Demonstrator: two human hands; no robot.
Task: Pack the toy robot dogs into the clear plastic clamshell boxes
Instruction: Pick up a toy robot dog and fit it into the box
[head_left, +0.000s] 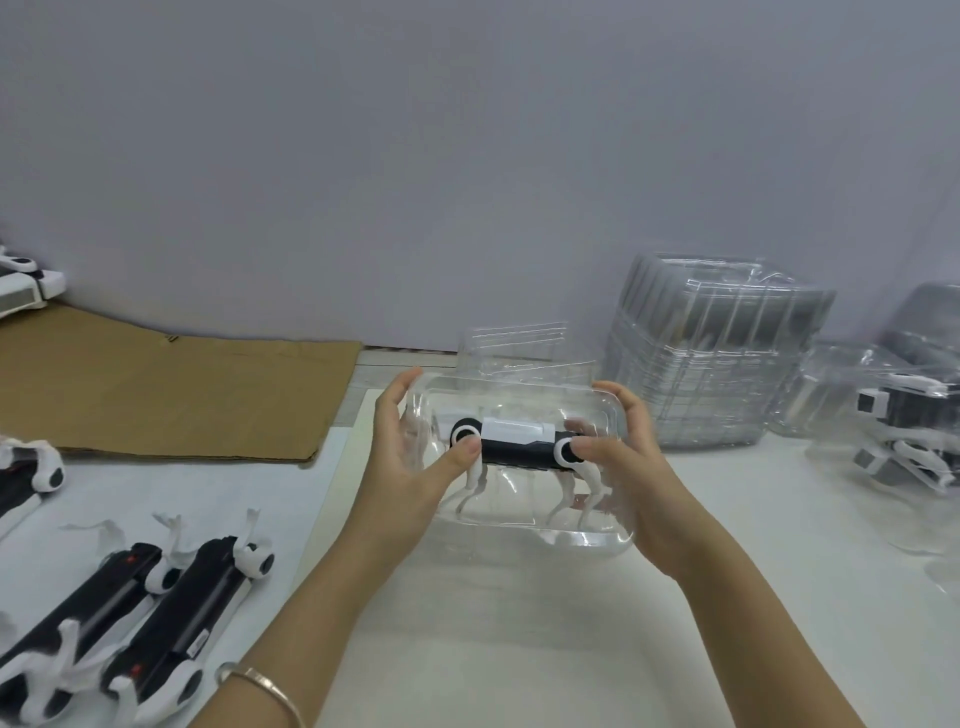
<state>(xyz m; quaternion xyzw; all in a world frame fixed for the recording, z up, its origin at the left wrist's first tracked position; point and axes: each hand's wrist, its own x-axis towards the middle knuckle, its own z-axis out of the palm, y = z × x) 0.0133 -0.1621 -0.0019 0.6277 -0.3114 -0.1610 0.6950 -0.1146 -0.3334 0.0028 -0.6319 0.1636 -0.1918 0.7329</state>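
A toy robot dog (519, 448) is sitting inside a clamshell box (519, 392) at mid-desk (519, 649), between the left hand (410, 460) and the right hand (631, 462). A stack of boxes (717, 358) is standing behind-right, a packed box (893, 415) lying further right. Loose dogs (171, 613) are lying left, a cardboard sheet (171, 395) behind them.

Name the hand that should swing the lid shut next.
Probably the left hand: its fingers reach up, nearly straight, beside the lid, while the right hand wraps the box end, steadying the dog.
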